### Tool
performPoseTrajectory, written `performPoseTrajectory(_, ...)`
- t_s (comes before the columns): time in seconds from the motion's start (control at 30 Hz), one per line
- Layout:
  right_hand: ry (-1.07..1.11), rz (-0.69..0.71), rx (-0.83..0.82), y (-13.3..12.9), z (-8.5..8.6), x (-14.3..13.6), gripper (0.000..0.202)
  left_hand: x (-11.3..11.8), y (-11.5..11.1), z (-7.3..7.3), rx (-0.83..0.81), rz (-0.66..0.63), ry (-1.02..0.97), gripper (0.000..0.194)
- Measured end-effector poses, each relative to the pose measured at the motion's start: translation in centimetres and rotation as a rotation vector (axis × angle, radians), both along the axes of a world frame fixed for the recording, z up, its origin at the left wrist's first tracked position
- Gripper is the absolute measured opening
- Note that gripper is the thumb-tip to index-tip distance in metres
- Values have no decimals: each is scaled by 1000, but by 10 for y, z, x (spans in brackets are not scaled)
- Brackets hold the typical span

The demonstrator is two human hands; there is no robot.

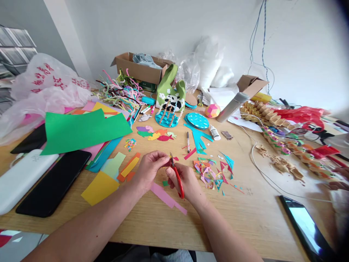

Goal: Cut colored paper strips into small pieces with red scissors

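Red-handled scissors (178,180) are held in my right hand (187,179), their blades pointing up and away from me. My left hand (151,165) pinches thumb and fingertips together right at the blades; whatever is between them is too small and covered to make out. A bit of pink-red paper shows just behind the blade tips. Beyond my hands lie several coloured paper fish (156,134) in an overlapping group. Orange and yellow paper strips (129,167) rest left of my left hand, and a pink strip (165,196) lies below it.
Paper scraps (209,171) are scattered to the right. Green sheets (81,131) top a paper stack at left, near a black phone (54,183). Another phone (305,225) is at front right. A cable (261,171) crosses the table. Another person's hand (340,178) shows at the right edge.
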State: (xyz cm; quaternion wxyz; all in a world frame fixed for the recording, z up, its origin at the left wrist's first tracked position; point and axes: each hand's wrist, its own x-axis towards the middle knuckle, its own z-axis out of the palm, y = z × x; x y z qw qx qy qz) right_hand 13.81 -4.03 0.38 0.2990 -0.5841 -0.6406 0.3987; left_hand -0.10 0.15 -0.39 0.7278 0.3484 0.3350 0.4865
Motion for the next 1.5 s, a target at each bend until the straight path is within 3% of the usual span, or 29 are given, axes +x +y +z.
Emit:
performPoseTrajectory(0.37,16,-39,-13,-1,-10,-4,47,8,-11,-2,-38,161,36,12)
performPoseTrajectory(0.77,-31,-55,5,-2,-10,-6,49,11,-13,0,-63,174,20,11)
performPoseTrajectory(1.5,111,-72,-81,-3,-7,-8,50,10,-14,0,-61,165,9,11)
